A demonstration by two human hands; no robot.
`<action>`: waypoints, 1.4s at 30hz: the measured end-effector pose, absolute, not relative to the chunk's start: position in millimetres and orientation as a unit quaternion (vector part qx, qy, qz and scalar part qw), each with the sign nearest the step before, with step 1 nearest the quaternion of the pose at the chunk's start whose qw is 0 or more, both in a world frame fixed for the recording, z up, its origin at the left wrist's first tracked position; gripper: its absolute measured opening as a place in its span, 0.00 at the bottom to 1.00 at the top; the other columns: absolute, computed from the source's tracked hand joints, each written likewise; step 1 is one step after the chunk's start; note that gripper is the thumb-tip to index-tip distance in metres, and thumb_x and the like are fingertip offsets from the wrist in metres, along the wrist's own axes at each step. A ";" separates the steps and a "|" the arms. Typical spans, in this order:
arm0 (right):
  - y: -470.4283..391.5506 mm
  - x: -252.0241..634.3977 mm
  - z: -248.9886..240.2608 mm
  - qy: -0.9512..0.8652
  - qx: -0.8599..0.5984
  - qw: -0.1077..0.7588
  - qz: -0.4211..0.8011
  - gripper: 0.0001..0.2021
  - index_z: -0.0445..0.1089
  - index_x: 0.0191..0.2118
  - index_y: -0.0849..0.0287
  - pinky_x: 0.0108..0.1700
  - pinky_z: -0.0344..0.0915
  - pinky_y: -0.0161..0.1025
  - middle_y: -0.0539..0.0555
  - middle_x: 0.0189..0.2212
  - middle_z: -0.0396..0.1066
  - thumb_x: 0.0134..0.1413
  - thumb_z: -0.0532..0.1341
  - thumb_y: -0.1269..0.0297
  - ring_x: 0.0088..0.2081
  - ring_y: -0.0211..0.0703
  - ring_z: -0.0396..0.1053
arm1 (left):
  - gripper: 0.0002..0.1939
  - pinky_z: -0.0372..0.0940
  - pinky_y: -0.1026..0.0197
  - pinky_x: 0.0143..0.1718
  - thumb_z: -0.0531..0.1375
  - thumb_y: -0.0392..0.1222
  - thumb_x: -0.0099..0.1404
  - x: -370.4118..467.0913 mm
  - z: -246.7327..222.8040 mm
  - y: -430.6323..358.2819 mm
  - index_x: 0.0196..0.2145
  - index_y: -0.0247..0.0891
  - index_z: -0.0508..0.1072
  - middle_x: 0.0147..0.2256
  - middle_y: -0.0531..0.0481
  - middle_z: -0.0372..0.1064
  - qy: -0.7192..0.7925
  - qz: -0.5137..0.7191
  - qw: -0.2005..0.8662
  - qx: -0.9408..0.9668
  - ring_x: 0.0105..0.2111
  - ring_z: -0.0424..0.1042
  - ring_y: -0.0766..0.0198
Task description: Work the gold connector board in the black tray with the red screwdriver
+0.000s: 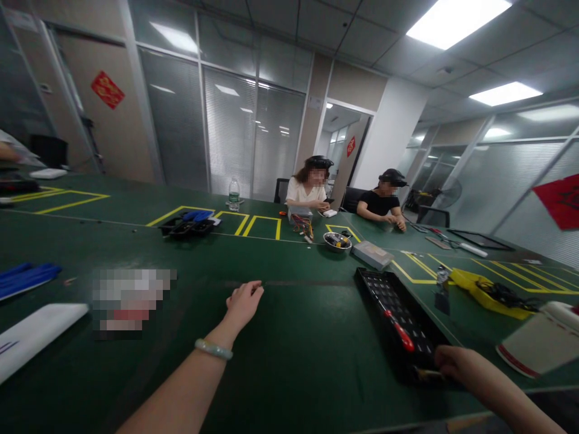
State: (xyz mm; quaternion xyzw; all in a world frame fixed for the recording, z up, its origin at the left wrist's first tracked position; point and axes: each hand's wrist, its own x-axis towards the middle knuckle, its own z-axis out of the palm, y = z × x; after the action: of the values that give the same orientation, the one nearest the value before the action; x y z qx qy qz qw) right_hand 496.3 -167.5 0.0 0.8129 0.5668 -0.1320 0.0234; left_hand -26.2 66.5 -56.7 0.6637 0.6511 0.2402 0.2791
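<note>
Right hand (458,363) at the near end of the tray (381,316) — can't tell if it's gripping; left hand (245,299) slack, empty. Tray looks light, stiff — best held by its rim.

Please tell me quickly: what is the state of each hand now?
Left hand: loosely open, nothing visible in it.
Right hand: curled at the near end of the black tray; grip cannot be told.

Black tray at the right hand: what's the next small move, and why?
Perhaps bring the left hand over to steady the left edge of the black tray: that hand shows nothing held, out over the green tabletop, while the right hand is alone at the tray's near right corner.
</note>
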 end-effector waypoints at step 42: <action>-158.0 490.6 -5.7 0.657 0.702 -0.030 -0.273 0.11 0.78 0.37 0.54 0.45 0.69 0.37 0.53 0.39 0.77 0.54 0.61 0.56 0.41 0.45 0.75 | 0.26 0.55 0.39 0.64 0.51 0.54 0.70 -25.2 -48.5 57.8 0.62 0.46 0.68 0.63 0.43 0.66 0.649 0.212 0.263 0.682 0.64 0.61 0.45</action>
State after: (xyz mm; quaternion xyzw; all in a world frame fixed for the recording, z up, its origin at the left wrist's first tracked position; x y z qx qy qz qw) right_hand 490.6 -158.0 -5.7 0.7023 0.6568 -0.2727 -0.0300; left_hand -25.2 57.8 -48.5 0.6817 0.6489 0.2122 0.2632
